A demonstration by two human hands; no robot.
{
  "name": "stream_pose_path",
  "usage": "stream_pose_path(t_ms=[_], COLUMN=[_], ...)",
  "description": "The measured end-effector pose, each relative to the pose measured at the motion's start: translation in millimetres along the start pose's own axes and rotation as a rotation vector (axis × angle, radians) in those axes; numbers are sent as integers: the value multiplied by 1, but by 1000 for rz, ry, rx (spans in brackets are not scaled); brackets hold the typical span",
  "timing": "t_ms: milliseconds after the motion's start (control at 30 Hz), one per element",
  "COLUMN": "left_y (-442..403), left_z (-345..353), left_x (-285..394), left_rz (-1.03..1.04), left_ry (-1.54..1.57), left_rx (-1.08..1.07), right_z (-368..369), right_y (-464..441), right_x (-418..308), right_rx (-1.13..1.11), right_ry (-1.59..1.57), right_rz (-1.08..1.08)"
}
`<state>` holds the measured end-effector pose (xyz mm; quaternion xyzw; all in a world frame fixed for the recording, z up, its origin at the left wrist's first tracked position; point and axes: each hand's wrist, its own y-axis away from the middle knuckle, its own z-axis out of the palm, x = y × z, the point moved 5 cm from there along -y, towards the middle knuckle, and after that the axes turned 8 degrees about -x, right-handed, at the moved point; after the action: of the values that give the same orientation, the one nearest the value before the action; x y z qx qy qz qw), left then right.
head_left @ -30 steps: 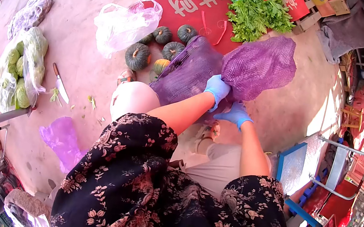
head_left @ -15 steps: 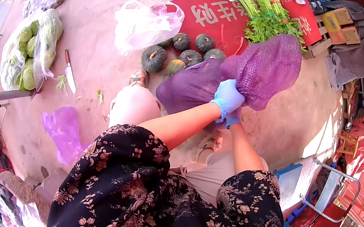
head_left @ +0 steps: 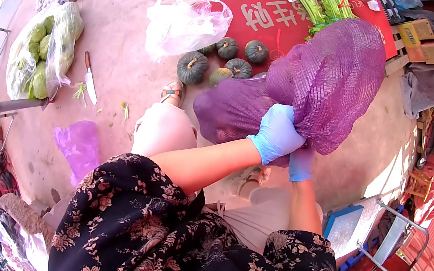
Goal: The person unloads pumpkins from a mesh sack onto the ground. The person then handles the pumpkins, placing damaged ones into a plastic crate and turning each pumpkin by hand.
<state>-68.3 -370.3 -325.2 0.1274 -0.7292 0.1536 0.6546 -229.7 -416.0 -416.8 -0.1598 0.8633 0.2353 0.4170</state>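
A large purple mesh bag (head_left: 333,77) fills the space in front of me. Its upper part billows out to the right, while its lower part (head_left: 230,109) lies lower and to the left near my feet. My left hand (head_left: 279,134), in a blue glove, is wrapped round the gathered mesh between these two parts. Just to its right and lower, my gloved right hand (head_left: 300,164) is closed on the same bag, its fingers partly hidden. What the bag contains cannot be made out. Several dark green pumpkins (head_left: 192,67) sit on the floor just beyond it.
A white plastic bag (head_left: 186,30) lies beside a red mat (head_left: 244,8) with celery (head_left: 328,5) on it. At left are a clear bag of cabbages (head_left: 40,57), a knife (head_left: 90,79) and a purple plastic bag (head_left: 77,148). A metal-framed chair (head_left: 392,239) stands at right.
The upper part of the mesh bag has swung up and looks bigger, now covering much of the celery. Both hands have shifted slightly right, still gripping the mesh.
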Motion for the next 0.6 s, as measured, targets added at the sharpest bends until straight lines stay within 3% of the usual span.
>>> stream_pose_path(t_ms=[67,267,600], left_y=[6,38,76], left_z=[11,53,88], left_x=[3,-8,-51], left_rz=[-7,80,43], left_ry=[-65,-129,-277], left_rx=[-71,-359,-665], right_z=[-7,-28,-2], right_y=[2,-8,9], right_x=[-4,23,113], right_rx=[6,-4,-24], right_ry=[76,-96,-835], right_rz=[-20,69,425])
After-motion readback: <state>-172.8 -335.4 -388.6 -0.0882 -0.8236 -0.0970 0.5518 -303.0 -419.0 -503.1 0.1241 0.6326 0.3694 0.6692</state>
